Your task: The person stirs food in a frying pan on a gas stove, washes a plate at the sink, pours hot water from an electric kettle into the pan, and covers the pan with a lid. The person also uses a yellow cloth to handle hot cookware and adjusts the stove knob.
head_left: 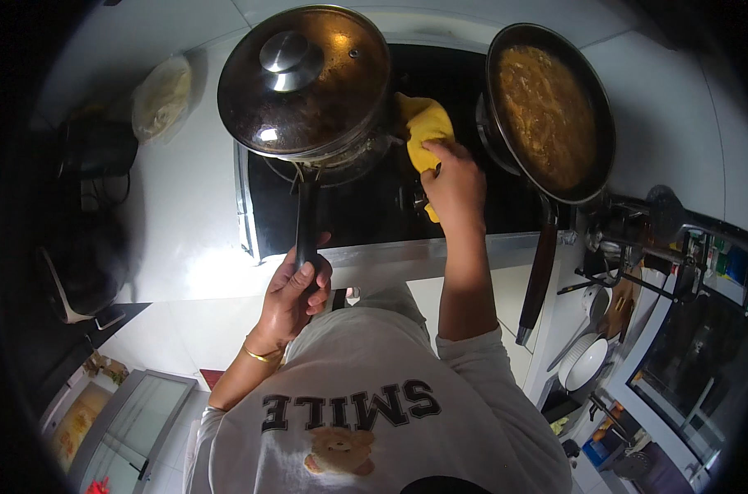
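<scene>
My left hand [297, 289] grips the black handle [307, 213] of a pan covered by a glass lid [331, 92] with a steel knob. The pan is over the left burner of a black glass cooktop [349, 213]; whether it rests there or is raised I cannot tell. My right hand [457, 182] has its fingers on a yellow cloth [428, 126], which lies on the cooktop between the two pans. At the right stands an uncovered frying pan [550, 117] of brown, saucy food, its dark handle [539, 278] sticking out over the counter's front edge.
A plastic bag [163, 99] with pale contents lies on the white counter [182, 204] at the left. Farther left is a dark appliance [83, 284]. At the right are a utensil rack [646, 247], a white bowl [584, 363] and a cutting board [622, 302].
</scene>
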`<state>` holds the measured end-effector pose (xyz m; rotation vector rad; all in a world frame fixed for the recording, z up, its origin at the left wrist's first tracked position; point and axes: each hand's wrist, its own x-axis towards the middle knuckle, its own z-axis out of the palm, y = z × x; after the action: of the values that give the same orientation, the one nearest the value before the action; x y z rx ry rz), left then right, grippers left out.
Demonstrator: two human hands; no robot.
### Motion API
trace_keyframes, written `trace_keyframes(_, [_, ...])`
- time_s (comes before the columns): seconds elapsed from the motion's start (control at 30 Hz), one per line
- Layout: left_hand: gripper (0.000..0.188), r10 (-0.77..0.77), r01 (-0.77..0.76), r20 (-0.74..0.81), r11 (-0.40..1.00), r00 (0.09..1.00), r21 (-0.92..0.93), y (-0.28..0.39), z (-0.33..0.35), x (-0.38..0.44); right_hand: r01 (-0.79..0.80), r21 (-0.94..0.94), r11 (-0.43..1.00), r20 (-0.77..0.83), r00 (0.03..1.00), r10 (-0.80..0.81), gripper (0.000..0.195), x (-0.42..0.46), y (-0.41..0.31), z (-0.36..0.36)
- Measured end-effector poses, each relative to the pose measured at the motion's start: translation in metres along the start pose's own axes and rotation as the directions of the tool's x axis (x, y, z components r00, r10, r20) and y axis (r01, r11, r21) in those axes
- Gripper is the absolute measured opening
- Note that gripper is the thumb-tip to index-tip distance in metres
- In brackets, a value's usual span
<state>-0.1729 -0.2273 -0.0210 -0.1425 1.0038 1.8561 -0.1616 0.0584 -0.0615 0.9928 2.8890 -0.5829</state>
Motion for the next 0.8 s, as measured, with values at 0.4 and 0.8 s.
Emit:
trace_keyframes(0.4, [0.063, -0.001, 0.001, -0.029, 1.0, 1.0, 0.008, 0.001, 0.002, 0.0, 0.08, 0.305, 0.949, -0.274, 0.962, 0.007, 0.048, -0.014, -0.009, -0.019])
trace_keyframes(0.8, [0.052, -0.009, 0.009, -0.003, 1.0, 1.0, -0.016, -0.001, 0.0, -0.001, 0.156, -0.033, 0.987, 0.126, 0.981, -0.15, 0.051, 0.148, 0.008, 0.076])
